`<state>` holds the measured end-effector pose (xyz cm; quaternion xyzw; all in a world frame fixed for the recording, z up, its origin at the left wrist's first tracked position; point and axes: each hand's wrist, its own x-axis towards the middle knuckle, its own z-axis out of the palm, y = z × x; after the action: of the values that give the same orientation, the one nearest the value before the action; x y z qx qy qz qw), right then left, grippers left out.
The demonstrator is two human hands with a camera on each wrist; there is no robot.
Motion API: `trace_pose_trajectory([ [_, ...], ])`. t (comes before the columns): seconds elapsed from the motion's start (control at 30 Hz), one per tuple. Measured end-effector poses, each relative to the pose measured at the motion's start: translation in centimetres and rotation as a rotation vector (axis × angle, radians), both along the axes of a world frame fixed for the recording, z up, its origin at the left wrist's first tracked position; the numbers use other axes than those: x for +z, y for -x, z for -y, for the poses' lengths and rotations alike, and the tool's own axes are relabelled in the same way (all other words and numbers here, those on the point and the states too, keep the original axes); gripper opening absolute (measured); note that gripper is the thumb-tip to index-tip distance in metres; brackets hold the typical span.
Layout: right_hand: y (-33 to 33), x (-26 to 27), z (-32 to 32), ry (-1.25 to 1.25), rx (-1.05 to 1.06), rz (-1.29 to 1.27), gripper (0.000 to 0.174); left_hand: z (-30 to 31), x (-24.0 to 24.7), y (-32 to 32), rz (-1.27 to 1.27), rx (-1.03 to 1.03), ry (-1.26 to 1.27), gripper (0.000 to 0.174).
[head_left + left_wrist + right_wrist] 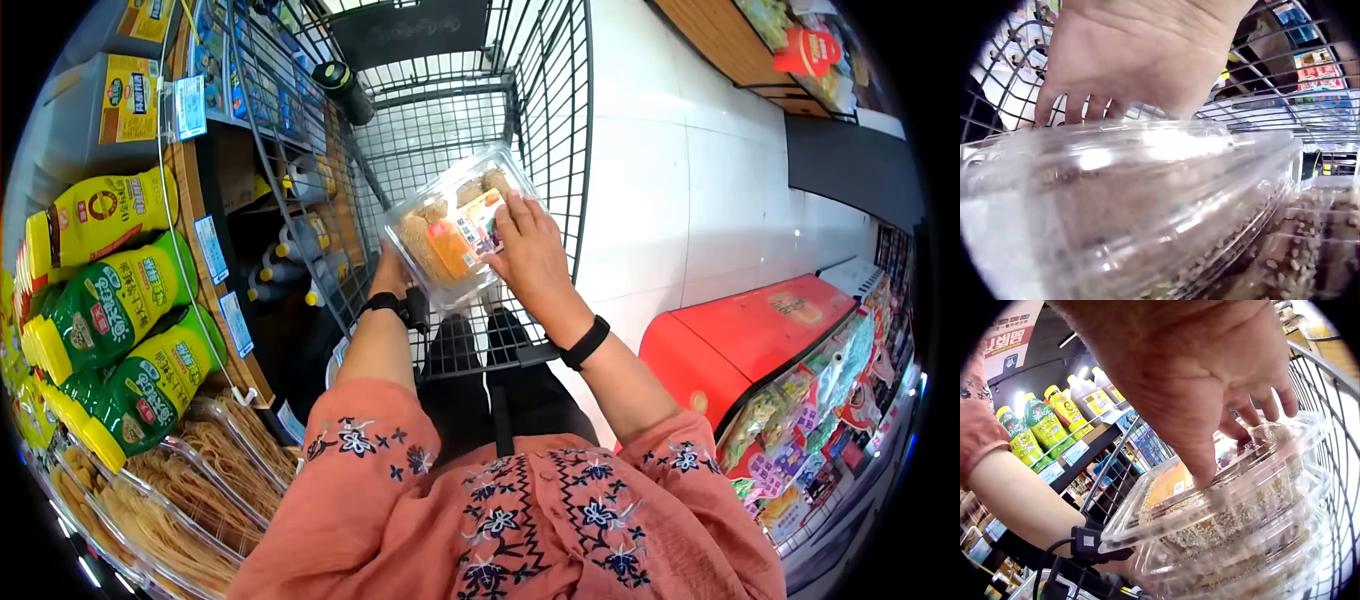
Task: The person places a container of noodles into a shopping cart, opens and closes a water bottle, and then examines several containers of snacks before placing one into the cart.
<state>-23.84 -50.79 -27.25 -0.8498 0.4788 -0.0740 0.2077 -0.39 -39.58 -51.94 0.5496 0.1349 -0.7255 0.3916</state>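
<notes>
A clear plastic clamshell box [455,233] of crumb-coated food with an orange label is held over the wire shopping cart [545,120]. My left hand [390,275] supports the box [1147,206] from below at its near left corner, fingers curled under it. On the lid lies my right hand [530,250], its fingertips [1207,478] pressing the box [1229,519] from above while the thumb wraps the side. Black bands sit on both wrists.
Shelves on the left carry green and yellow squeeze bottles [110,300] and bagged noodles [190,490]. A red chest freezer [760,340] with snack packets stands at the right. White floor tiles [690,170] lie beyond the cart.
</notes>
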Motion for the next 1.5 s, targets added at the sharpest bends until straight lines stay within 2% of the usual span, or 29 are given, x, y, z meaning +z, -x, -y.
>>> trace_pose_trajectory([
  [0.07,-0.2,-0.1,0.2,0.008,-0.029,-0.009,0.069,0.2,-4.8,-2.2,0.015,0.057,-0.056,0.075],
  [0.1,-0.3,-0.1,0.4,0.005,-0.04,-0.021,0.069,0.9,-5.6,-3.3,0.069,0.003,-0.028,0.071],
  [0.2,-0.6,-0.3,0.9,0.009,-0.073,-0.028,0.067,5.6,0.8,-3.2,0.272,-0.144,-0.059,0.058],
  [0.27,-0.7,-0.4,1.0,0.026,-0.096,0.001,0.065,8.2,2.0,-4.8,0.301,-0.327,-0.078,0.059],
  [0.3,-0.7,-0.4,1.2,-0.016,-0.085,0.054,0.062,9.2,1.0,-5.6,0.309,-0.407,-0.123,0.069],
  [0.4,-1.0,-0.4,0.9,0.025,-0.1,0.022,0.062,12.7,4.6,-5.7,0.255,-0.452,-0.009,0.085],
  [0.43,-1.0,-0.7,0.8,0.011,-0.106,0.036,0.063,13.7,2.8,-6.7,0.166,-0.517,0.025,0.095],
  [0.53,-1.2,-1.1,0.7,0.021,-0.106,0.056,0.063,16.5,-0.7,-8.3,0.158,-0.644,0.044,0.096],
  [0.6,-1.3,-0.8,0.7,-0.007,-0.118,0.029,0.062,17.6,-1.7,-9.1,0.067,-0.716,0.13,0.099],
  [0.67,-1.6,-1.0,0.7,0.002,-0.118,0.015,0.061,18.1,1.3,-8.9,-0.016,-0.783,0.151,0.1],
  [0.77,-2.4,-0.8,0.6,-0.029,-0.118,0.025,0.06,16.6,1.1,-10.1,0.018,-0.668,0.157,0.099],
  [0.87,-2.4,-0.3,1.0,-0.027,-0.114,0.023,0.06,14.6,0.1,-11.1,0.013,-0.416,0.076,0.1],
  [0.9,-2.2,-0.6,1.1,-0.018,-0.113,0.017,0.061,13.7,-0.4,-10.9,0.121,-0.378,-0.007,0.098],
  [1.0,-2.4,-0.5,0.9,-0.036,-0.113,0.013,0.062,10.4,-2.7,-10.4,0.206,-0.12,0.014,0.095],
  [1.03,-2.3,-0.5,0.9,-0.049,-0.112,0.016,0.061,9.0,-4.4,-10.5,0.125,-0.049,0.065,0.091],
  [1.1,-2.2,-0.3,1.0,-0.061,-0.118,0.013,0.061,7.2,-7.1,-9.4,0.135,0.167,-0.003,0.088],
  [1.13,-2.3,-0.2,0.9,-0.064,-0.122,0.01,0.061,6.5,-6.6,-8.7,0.142,0.277,-0.041,0.087],
  [1.17,-2.3,-0.2,0.9,-0.066,-0.127,0.009,0.061,5.6,-6.0,-8.0,0.132,0.267,-0.037,0.085],
  [1.23,-2.3,-0.2,0.8,-0.028,-0.117,0.007,0.06,4.8,-0.8,-4.8,0.111,0.245,-0.033,0.081],
  [1.27,-2.3,-0.2,0.9,-0.003,-0.115,0.004,0.059,5.1,0.4,-3.8,0.177,0.248,-0.087,0.081],
  [1.37,-2.0,-0.4,0.8,-0.018,-0.113,0.047,0.059,4.8,-0.4,-2.8,0.335,0.245,-0.172,0.078],
  [1.43,-1.9,-0.4,0.7,-0.001,-0.108,0.039,0.06,3.6,-2.2,-2.9,0.322,0.109,-0.21,0.071],
  [1.5,-2.0,-0.4,0.7,0.005,-0.095,0.043,0.06,2.6,-3.1,-3.4,0.023,0.089,-0.094,0.056],
])
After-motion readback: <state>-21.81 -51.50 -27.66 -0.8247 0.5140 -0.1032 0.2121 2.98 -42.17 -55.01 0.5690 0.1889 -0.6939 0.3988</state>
